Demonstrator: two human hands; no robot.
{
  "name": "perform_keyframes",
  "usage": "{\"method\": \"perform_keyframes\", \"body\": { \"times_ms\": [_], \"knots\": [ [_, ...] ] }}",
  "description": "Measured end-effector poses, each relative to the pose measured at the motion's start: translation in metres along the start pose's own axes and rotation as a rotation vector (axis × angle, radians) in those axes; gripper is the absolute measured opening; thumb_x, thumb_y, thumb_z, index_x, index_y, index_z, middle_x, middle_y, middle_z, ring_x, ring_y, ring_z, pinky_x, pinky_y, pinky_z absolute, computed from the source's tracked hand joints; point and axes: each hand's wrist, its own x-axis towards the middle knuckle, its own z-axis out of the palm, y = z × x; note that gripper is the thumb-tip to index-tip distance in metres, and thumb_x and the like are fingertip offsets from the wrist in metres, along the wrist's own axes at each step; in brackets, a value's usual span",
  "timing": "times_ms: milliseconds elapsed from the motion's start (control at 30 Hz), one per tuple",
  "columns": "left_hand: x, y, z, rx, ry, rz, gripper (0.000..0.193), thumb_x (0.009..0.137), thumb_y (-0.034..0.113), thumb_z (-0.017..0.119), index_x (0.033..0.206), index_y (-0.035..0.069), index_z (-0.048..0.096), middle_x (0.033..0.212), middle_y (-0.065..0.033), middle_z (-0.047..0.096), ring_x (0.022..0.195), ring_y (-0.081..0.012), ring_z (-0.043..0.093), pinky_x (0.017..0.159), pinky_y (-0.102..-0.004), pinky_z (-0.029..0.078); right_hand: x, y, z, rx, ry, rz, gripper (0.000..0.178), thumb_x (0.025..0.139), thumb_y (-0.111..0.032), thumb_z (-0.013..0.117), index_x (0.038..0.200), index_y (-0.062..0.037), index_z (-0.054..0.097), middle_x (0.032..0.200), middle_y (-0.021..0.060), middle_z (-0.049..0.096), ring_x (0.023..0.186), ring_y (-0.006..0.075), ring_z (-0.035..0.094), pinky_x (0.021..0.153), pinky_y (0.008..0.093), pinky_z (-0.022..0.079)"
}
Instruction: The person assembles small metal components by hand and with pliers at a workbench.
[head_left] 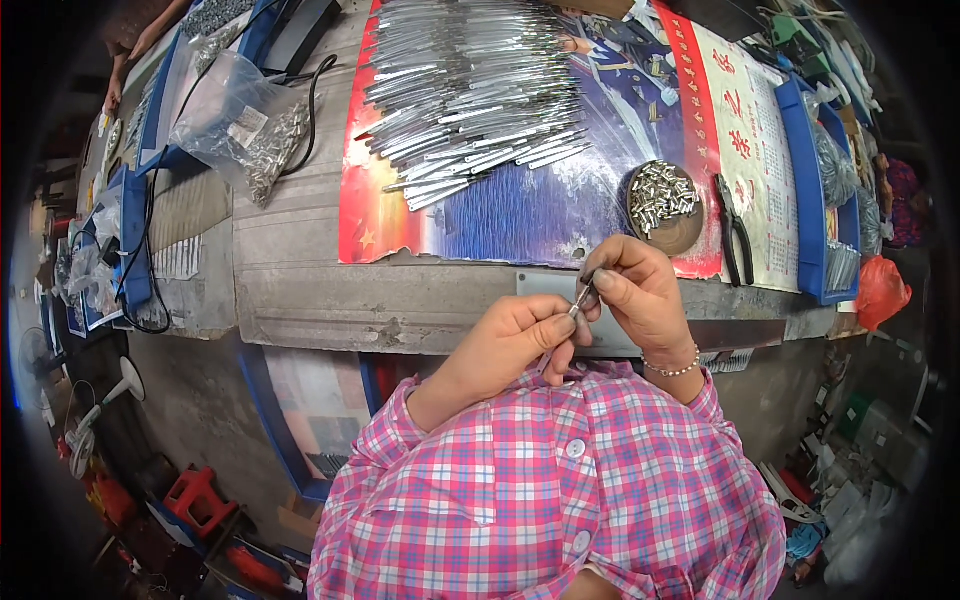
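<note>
Plaid shirt up close, then both hands together: left hand and right hand pinching one thin metal piece near the table edge. Past that, a bowl of shiny bits, pliers just right, and a big heap of strips.

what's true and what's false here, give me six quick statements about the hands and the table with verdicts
1. The left hand and right hand both grip one slim metal piece. True.
2. The bracelet is on the left wrist. False: the bracelet is on the right wrist.
3. The round bowl holds small silvery parts. True.
4. The pliers lie left of the bowl. False: the pliers lie to its right.
5. Long metal strips are piled on the poster. True.
6. The shirt is plain green. False: the shirt is pink checked.
</note>
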Motion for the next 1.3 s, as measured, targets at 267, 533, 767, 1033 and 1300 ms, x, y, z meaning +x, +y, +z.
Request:
{"method": "perform_keyframes", "body": {
  "times_ms": [267,533,767,1033,1300],
  "knots": [
    [0.0,-0.001,-0.003,-0.068,-0.077,-0.017,0.027,0.093,0.021,0.043,0.089,-0.002,0.055,0.063,-0.004,0.053,0.055,-0.0099,0.053,0.051,-0.0215,0.044,-0.006,0.002,0.009,-0.178,0.027,-0.101,0.016,0.089,-0.015,0.05,0.089,-0.0004,0.045,0.075,0.0063,0.053,0.061,0.008,0.047,0.056,0.02,0.04],
    [-0.003,-0.006,-0.003,-0.147,-0.058,-0.038,0.027,0.093,0.022,0.045,0.089,-0.003,0.054,0.061,-0.0035,0.053,0.052,-0.0103,0.051,0.049,-0.0221,0.043,-0.003,-0.002,0.005,-0.069,0.123,-0.135,0.015,0.091,-0.015,0.048,0.091,0.0004,0.047,0.08,0.0054,0.054,0.061,0.0076,0.048,0.058,0.0203,0.042],
    [-0.004,-0.006,-0.004,-0.151,-0.104,-0.039,0.029,0.094,0.024,0.042,0.089,-0.001,0.055,0.06,-0.002,0.052,0.052,-0.0082,0.05,0.053,-0.0203,0.042,-0.005,0.003,0.004,-0.1,-0.041,-0.058,0.022,0.09,-0.021,0.051,0.087,0.0003,0.046,0.078,0.0101,0.054,0.064,0.0106,0.049,0.056,0.0219,0.041],
    [-0.007,-0.01,-0.004,-0.187,-0.134,-0.043,0.029,0.093,0.023,0.044,0.085,-0.004,0.054,0.06,-0.0046,0.053,0.049,-0.0107,0.05,0.048,-0.0226,0.042,-0.008,0.005,0.001,-0.181,-0.191,-0.184,0.014,0.091,-0.013,0.045,0.095,0.0008,0.044,0.088,0.0081,0.052,0.07,0.0083,0.049,0.061,0.0216,0.043],
    [-0.01,-0.011,-0.004,-0.167,-0.14,-0.051,0.03,0.093,0.023,0.044,0.085,-0.004,0.053,0.059,-0.0051,0.053,0.049,-0.0109,0.049,0.048,-0.0227,0.042,0.0,0.004,0.003,-0.095,0.042,-0.264,0.013,0.092,-0.013,0.042,0.093,0.0,0.043,0.077,0.0075,0.053,0.061,0.0062,0.044,0.063,0.0225,0.044]
  ]
}}
